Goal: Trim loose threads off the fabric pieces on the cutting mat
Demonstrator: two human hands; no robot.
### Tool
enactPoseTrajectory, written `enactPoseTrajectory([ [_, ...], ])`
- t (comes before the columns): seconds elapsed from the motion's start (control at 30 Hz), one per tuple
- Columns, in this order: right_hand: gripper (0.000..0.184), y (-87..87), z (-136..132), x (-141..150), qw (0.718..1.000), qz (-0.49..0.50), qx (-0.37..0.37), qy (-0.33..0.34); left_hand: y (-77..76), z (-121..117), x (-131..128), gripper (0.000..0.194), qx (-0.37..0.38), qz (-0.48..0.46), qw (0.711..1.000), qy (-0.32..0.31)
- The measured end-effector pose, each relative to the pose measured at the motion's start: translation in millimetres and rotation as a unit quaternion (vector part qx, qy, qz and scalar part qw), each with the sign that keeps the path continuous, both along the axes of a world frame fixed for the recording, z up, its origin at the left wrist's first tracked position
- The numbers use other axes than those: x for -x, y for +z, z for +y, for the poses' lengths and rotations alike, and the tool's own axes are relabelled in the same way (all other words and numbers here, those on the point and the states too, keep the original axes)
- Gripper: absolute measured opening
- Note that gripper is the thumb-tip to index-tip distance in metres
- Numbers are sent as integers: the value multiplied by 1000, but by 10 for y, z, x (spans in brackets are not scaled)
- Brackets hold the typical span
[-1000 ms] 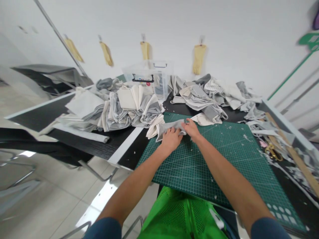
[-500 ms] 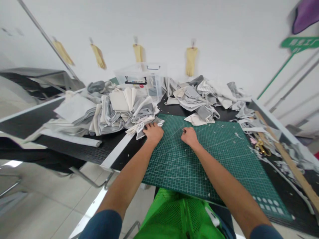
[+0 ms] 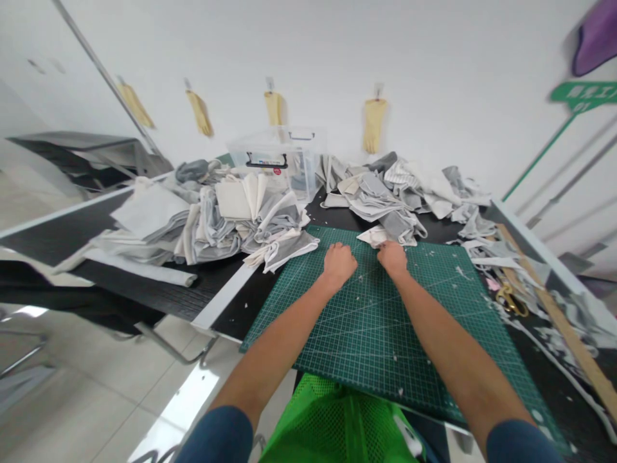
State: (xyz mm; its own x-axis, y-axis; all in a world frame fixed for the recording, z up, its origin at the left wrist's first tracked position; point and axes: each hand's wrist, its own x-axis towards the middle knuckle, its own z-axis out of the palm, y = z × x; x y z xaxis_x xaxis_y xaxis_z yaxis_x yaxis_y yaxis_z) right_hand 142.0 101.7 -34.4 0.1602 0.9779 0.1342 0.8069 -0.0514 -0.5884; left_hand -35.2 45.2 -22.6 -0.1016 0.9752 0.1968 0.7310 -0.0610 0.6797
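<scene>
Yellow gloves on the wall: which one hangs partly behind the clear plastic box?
The third glove from the left: it alone has its lower end behind the box.

Four yellow gloves (image 3: 373, 126) hang in a row on a plain white wall (image 3: 434, 58) above a black-topped table (image 3: 226, 286) with pale edging. At far left stands a grey-covered piece of furniture (image 3: 87, 154); at near left, bright light glares off a floor (image 3: 91, 379) of pale tiles beside metal legs (image 3: 178, 350). A green sign (image 3: 585, 93) and purple cloth (image 3: 598, 38) occupy the far right.
</scene>
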Motion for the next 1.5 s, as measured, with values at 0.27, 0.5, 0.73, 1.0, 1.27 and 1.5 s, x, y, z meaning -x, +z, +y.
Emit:
enactPoseTrajectory([
  [0.27,31,-32,-347,-111,993,82,-84,15,-126,19,-83,58,193,-452,866,-95],
  [0.5,23,134,-831,-328,968,146,-30,203,-157,1,-243,40,201,-607,759,-121],
  [0.73,35,32,-938,-388,934,345,19,87,-130,5,-273,48,49,-610,785,-97],
  [1.0,54,160,-1033,-401,820,553,107,106,-107,-135,-258,32,87,-540,803,-235],
  [1.27,42,129,-1021,-458,855,516,-4,55,73,-255,-141,28,134,-510,801,-283],
  [1.5,51,155,-1035,-460,892,436,-104,52,228,-264,44,70,163,-537,754,-341],
])
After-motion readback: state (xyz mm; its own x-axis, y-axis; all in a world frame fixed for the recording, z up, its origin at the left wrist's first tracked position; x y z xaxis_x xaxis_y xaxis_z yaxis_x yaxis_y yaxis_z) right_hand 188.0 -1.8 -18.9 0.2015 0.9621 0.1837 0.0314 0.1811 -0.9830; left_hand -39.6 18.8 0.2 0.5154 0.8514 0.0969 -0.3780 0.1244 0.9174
